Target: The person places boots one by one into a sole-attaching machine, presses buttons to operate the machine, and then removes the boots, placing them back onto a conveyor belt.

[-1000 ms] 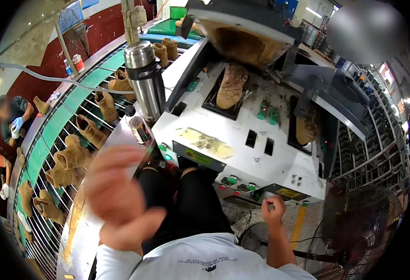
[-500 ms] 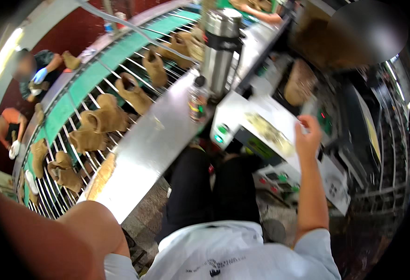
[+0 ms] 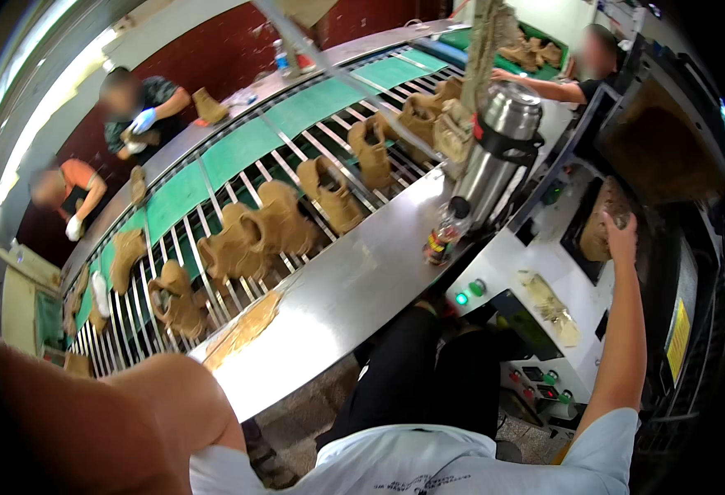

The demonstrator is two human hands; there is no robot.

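My right hand (image 3: 621,237) reaches into the machine at the right. Its fingers are closed round a brown shoe (image 3: 597,231) that sits in the machine's dark opening; the shoe's upper end has a darker, mottled patch. My left arm (image 3: 144,404) bends away at the lower left, and its hand is outside the picture. Nearest that arm is a shiny metal bench (image 3: 329,318) with a strip of tan tape (image 3: 243,330) on its edge. Below my right hand, the machine's white panel (image 3: 507,268) carries a small yellowish packet (image 3: 548,307).
A curved roller conveyor (image 3: 247,186) bears several tan boots (image 3: 276,219). A steel flask (image 3: 498,153) and a small bottle (image 3: 447,231) stand on the bench. Over the shoe hangs a dark machine lid (image 3: 668,124). Co-workers (image 3: 152,115) work across the conveyor and at the far right.
My right hand has moved up from the white panel's edge to the shoe and taken hold of it. The view has swung, so the scene sits further right. My left arm stays bent.
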